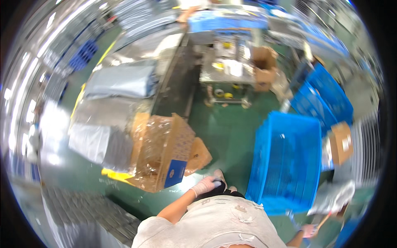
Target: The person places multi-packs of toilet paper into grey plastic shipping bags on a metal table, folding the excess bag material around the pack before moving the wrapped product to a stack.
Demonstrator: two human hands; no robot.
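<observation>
My left hand [203, 186], in a whitish glove, is at the front of my body with its fingers curled. A small greyish patch shows at the fingertips, and what it is I cannot make out. Just ahead of this hand stands an open cardboard box [178, 151] lined with clear plastic film. At the lower right, beyond the large blue crate [287, 161], my right hand [309, 230] is closed on a thin orange stick-like thing [324, 220]. A blue strip [292, 219] shows beside that hand. The blur hides the finer shape of both.
A metal table [120, 108] at the left carries grey wrapped bundles [122, 80]. Farther ahead are a small wheeled cart [225, 76] and a brown carton [264, 68]. More blue crates [316, 99] lean at the right. Grey stacked material [82, 211] stands at the lower left.
</observation>
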